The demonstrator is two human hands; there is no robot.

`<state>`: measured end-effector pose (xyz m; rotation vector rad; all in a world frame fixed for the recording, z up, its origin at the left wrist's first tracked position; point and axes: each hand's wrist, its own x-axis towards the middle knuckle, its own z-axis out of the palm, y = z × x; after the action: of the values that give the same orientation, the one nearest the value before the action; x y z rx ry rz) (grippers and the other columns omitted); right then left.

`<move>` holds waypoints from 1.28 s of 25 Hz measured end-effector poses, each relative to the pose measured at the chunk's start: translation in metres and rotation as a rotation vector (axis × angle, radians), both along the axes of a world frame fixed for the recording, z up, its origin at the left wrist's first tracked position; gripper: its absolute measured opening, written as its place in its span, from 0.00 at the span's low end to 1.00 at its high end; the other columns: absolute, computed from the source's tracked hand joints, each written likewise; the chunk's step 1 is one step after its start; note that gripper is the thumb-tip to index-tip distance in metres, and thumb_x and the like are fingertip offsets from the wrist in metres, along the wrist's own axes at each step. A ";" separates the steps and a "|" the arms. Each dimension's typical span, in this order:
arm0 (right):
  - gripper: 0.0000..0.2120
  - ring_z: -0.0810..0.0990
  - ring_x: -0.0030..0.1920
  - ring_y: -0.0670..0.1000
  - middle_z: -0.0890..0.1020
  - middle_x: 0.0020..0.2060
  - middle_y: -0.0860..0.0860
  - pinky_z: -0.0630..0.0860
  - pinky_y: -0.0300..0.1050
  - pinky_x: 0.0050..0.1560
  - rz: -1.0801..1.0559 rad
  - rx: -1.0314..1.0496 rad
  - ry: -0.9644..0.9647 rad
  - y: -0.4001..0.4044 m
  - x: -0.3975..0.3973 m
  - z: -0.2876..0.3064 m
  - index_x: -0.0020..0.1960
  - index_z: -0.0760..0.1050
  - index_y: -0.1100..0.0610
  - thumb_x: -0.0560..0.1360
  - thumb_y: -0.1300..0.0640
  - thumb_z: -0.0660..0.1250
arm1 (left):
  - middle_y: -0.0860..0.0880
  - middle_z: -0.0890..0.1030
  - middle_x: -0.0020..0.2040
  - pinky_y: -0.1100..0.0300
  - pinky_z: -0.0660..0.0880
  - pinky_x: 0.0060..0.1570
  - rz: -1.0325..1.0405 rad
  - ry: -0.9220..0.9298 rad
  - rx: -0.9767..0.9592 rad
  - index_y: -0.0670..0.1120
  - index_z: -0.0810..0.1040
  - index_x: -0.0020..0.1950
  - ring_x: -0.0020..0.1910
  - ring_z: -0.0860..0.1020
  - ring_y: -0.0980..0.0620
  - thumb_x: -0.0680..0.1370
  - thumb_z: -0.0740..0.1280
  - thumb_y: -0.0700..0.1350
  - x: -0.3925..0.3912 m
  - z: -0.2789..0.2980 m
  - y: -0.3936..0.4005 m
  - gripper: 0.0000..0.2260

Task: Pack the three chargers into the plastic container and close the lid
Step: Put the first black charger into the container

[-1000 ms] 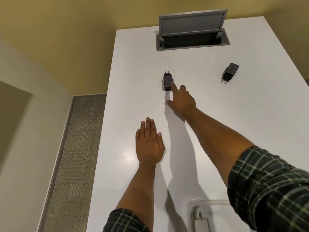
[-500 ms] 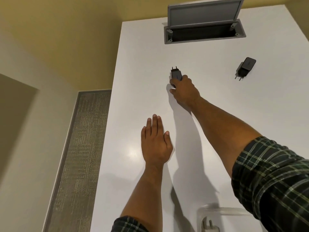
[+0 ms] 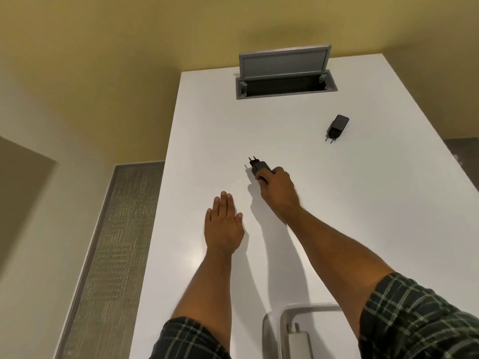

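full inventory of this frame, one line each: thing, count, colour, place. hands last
black charger in hand: 1, black, pins up, lifted above mid-table
black charger on table: 1, black, far right, lying alone
white charger: 1, white, inside the container
plastic container: 1, clear, near table edge, bottom of view
table: 1, white
cable hatch: 1, grey, far end of table, flap up
left hand: flat on table, holds nothing
right hand: grips the black charger in hand
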<state>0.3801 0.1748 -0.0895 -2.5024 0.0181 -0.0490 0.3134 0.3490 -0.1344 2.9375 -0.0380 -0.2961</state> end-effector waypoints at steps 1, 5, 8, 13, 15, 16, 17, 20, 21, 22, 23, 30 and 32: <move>0.10 0.78 0.48 0.58 0.76 0.51 0.57 0.80 0.48 0.45 -0.010 0.033 0.015 -0.004 -0.013 0.005 0.59 0.77 0.50 0.80 0.56 0.63 | 0.46 0.50 0.84 0.49 0.55 0.78 -0.025 0.051 0.012 0.43 0.49 0.83 0.82 0.51 0.46 0.85 0.47 0.53 -0.004 0.007 0.001 0.28; 0.21 0.78 0.47 0.55 0.74 0.49 0.54 0.77 0.46 0.47 -0.024 0.214 0.021 -0.023 -0.065 0.033 0.71 0.70 0.41 0.80 0.56 0.60 | 0.45 0.51 0.84 0.54 0.58 0.77 -0.124 0.143 -0.038 0.42 0.51 0.83 0.82 0.52 0.46 0.85 0.53 0.54 -0.040 0.037 -0.002 0.29; 0.29 0.77 0.54 0.53 0.75 0.56 0.54 0.74 0.47 0.55 -0.064 0.402 0.043 -0.037 -0.103 0.053 0.79 0.56 0.41 0.81 0.53 0.60 | 0.47 0.54 0.83 0.54 0.57 0.77 -0.159 0.161 -0.081 0.44 0.53 0.83 0.82 0.54 0.48 0.84 0.55 0.57 -0.074 0.059 -0.010 0.31; 0.32 0.76 0.65 0.57 0.75 0.64 0.55 0.74 0.56 0.66 -0.233 0.585 0.056 -0.060 -0.161 0.080 0.80 0.56 0.48 0.79 0.49 0.65 | 0.49 0.57 0.83 0.54 0.58 0.76 -0.236 0.079 -0.083 0.47 0.56 0.82 0.81 0.56 0.50 0.82 0.56 0.62 -0.136 0.107 -0.024 0.33; 0.30 0.78 0.60 0.55 0.77 0.60 0.53 0.76 0.54 0.64 -0.285 0.608 0.032 -0.069 -0.183 0.093 0.78 0.62 0.50 0.78 0.51 0.67 | 0.49 0.57 0.83 0.54 0.60 0.76 -0.262 0.054 -0.076 0.47 0.56 0.82 0.81 0.57 0.51 0.81 0.57 0.63 -0.158 0.121 -0.027 0.35; 0.29 0.78 0.59 0.54 0.77 0.59 0.53 0.76 0.53 0.63 -0.300 0.609 0.014 -0.073 -0.193 0.097 0.77 0.65 0.51 0.78 0.52 0.68 | 0.50 0.56 0.83 0.54 0.60 0.75 -0.274 0.041 -0.071 0.47 0.56 0.82 0.81 0.57 0.51 0.80 0.58 0.65 -0.168 0.125 -0.029 0.36; 0.27 0.78 0.58 0.53 0.78 0.59 0.52 0.76 0.51 0.63 -0.301 0.602 -0.002 -0.078 -0.205 0.103 0.75 0.67 0.52 0.78 0.53 0.68 | 0.50 0.56 0.83 0.53 0.61 0.75 -0.287 0.033 -0.065 0.47 0.55 0.83 0.81 0.57 0.51 0.79 0.58 0.67 -0.179 0.130 -0.031 0.38; 0.23 0.78 0.55 0.50 0.79 0.55 0.50 0.75 0.45 0.59 -0.225 0.537 -0.040 -0.088 -0.241 0.114 0.71 0.73 0.54 0.76 0.56 0.69 | 0.50 0.53 0.83 0.52 0.60 0.75 -0.351 0.029 -0.040 0.47 0.53 0.83 0.81 0.56 0.51 0.73 0.58 0.75 -0.205 0.142 -0.038 0.47; 0.22 0.79 0.53 0.49 0.80 0.53 0.50 0.75 0.43 0.57 -0.195 0.503 -0.051 -0.089 -0.253 0.116 0.69 0.75 0.54 0.75 0.57 0.70 | 0.50 0.53 0.83 0.52 0.60 0.76 -0.377 0.034 -0.028 0.47 0.52 0.83 0.81 0.55 0.51 0.71 0.58 0.77 -0.213 0.145 -0.039 0.50; 0.20 0.79 0.51 0.49 0.81 0.51 0.49 0.76 0.41 0.55 -0.174 0.468 -0.063 -0.091 -0.265 0.115 0.66 0.78 0.54 0.74 0.58 0.71 | 0.49 0.52 0.84 0.51 0.59 0.76 -0.405 0.042 -0.015 0.47 0.51 0.83 0.82 0.55 0.51 0.70 0.58 0.78 -0.220 0.147 -0.040 0.52; 0.18 0.80 0.50 0.48 0.81 0.49 0.48 0.77 0.40 0.53 -0.159 0.436 -0.074 -0.092 -0.276 0.113 0.62 0.80 0.54 0.72 0.58 0.72 | 0.49 0.51 0.84 0.51 0.59 0.76 -0.431 0.052 -0.001 0.46 0.51 0.83 0.82 0.54 0.51 0.68 0.58 0.80 -0.225 0.148 -0.040 0.55; 0.13 0.80 0.42 0.46 0.80 0.44 0.44 0.78 0.42 0.44 0.035 0.163 -0.025 -0.104 -0.337 0.098 0.53 0.80 0.49 0.69 0.51 0.70 | 0.48 0.46 0.84 0.49 0.59 0.77 -0.535 0.148 0.085 0.46 0.43 0.83 0.82 0.51 0.50 0.58 0.64 0.82 -0.247 0.142 -0.044 0.66; 0.13 0.80 0.44 0.47 0.80 0.46 0.44 0.78 0.43 0.45 0.002 0.159 -0.004 -0.102 -0.345 0.096 0.53 0.79 0.49 0.69 0.51 0.70 | 0.46 0.46 0.84 0.50 0.59 0.76 -0.546 0.157 0.096 0.45 0.43 0.83 0.82 0.52 0.50 0.58 0.66 0.81 -0.249 0.139 -0.046 0.67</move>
<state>0.0353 0.0729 0.0062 -2.3434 0.0172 -0.0497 0.0648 0.3025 0.0049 2.9288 -0.8296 -0.6162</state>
